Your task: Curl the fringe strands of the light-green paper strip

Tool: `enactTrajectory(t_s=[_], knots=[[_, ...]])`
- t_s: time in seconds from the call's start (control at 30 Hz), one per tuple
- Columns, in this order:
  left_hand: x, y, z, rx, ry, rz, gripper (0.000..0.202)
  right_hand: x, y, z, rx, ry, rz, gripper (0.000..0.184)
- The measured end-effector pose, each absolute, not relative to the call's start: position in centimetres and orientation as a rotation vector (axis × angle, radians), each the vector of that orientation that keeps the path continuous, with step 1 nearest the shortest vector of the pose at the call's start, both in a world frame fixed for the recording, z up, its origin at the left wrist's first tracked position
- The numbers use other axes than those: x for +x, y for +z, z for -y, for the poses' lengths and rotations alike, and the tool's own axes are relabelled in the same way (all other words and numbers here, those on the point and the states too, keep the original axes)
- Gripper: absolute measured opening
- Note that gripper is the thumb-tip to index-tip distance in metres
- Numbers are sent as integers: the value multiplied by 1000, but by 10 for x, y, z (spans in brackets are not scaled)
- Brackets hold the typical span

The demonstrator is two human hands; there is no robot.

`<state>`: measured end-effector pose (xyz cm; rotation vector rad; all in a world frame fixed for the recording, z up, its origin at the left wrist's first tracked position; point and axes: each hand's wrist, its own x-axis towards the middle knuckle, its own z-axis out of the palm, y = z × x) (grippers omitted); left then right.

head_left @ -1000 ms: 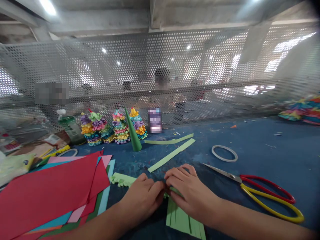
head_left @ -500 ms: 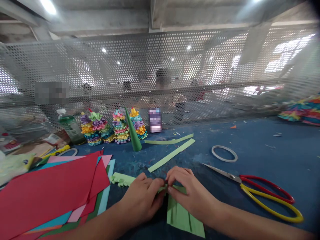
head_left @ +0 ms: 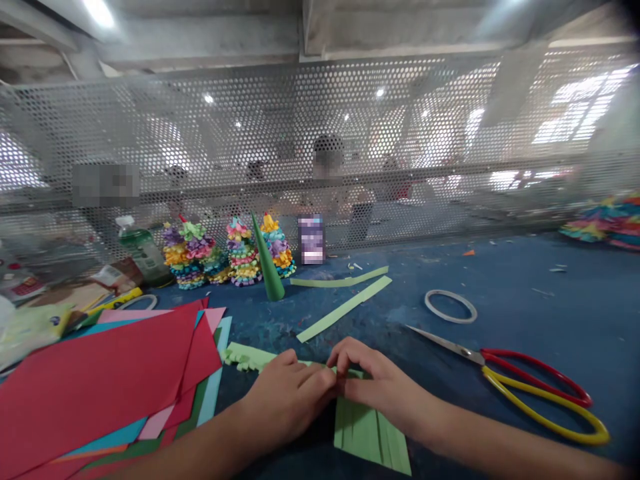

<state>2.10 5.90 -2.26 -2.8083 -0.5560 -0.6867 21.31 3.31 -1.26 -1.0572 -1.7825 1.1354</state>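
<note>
Green fringed paper (head_left: 369, 435) flat on blue worktable (head_left: 520, 280), upper edge pinched by left hand (head_left: 286, 399) and right hand (head_left: 381, 385), both closed together on it; red-and-yellow-handled scissors (head_left: 530, 380) near right hand, not touching.

Head-worn camera, looking forward and down from close above the left hand (head_left: 285, 400) and right hand (head_left: 383, 387), across a blue workbench (head_left: 520, 280) toward a perforated metal screen (head_left: 250, 113).

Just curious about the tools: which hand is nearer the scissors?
Right. The right hand is left of the scissors, not touching them; the left hand is farther left.
</note>
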Motion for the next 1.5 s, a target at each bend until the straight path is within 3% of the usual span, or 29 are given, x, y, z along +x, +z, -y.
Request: enactTrajectory(t_s=[0.37, 0.77, 1.37, 1.5], knots=[[22, -18, -57, -2841, -738, 593, 20, 218, -9, -37, -1113, 943, 1970, 14], [23, -20, -59, -2784, -744, 600, 28, 218, -10, -43, -1125, 1035, 1973, 12], [20, -25, -59, -2767, -610, 724, 20, 218, -12, -43, -1097, 1086, 1977, 11], [22, -23, -59, -2775, -602, 656, 23, 219, -10, -41, -1082, 787, 2116, 14]])
